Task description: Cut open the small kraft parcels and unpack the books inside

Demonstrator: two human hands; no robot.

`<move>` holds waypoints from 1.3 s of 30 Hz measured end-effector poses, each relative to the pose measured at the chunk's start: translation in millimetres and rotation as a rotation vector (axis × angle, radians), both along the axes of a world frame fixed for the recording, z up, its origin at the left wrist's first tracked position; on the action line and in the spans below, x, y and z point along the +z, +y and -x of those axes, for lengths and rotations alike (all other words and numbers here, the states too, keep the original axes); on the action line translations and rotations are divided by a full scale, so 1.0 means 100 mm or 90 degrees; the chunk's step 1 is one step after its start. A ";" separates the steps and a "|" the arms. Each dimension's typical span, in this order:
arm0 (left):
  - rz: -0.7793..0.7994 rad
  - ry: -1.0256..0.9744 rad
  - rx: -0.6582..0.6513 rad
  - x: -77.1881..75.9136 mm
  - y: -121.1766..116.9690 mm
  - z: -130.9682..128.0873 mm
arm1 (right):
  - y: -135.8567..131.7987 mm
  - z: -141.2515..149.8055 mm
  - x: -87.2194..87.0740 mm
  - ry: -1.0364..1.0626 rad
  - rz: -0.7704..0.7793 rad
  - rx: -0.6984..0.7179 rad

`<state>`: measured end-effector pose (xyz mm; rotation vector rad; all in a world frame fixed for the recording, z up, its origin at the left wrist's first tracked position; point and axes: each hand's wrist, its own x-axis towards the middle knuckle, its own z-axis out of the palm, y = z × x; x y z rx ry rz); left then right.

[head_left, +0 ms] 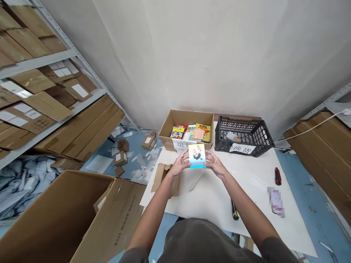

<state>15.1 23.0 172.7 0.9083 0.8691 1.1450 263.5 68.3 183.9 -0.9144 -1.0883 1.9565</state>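
Observation:
A small book (pixel 197 156) with a yellow and blue picture cover is held up over the white table (pixel 208 204). My left hand (pixel 180 162) grips its left edge and my right hand (pixel 215 163) grips the right edge, fingers closed on both sides. Just beyond it stands a cardboard box (pixel 165 143) with several colourful books (pixel 203 132) inside and a handwritten paper label on its front, partly hidden by the held book. Near my left forearm lies an opened, flattened cardboard package (pixel 158 179).
Right of the books' box stands a black plastic crate (pixel 219 140) holding a few small items. A red-and-black tool (pixel 278 176), a blurred-out item (pixel 276 202) and a black-and-yellow utility knife (pixel 235 212) lie on the table. A large open carton (pixel 120 215) stands at left; packed shelves (pixel 55 58) rise behind.

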 end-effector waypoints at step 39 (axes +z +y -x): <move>0.251 0.841 -0.096 -2.10 0.60 -0.56 | -0.68 -0.22 -2.32 -0.603 0.001 -0.084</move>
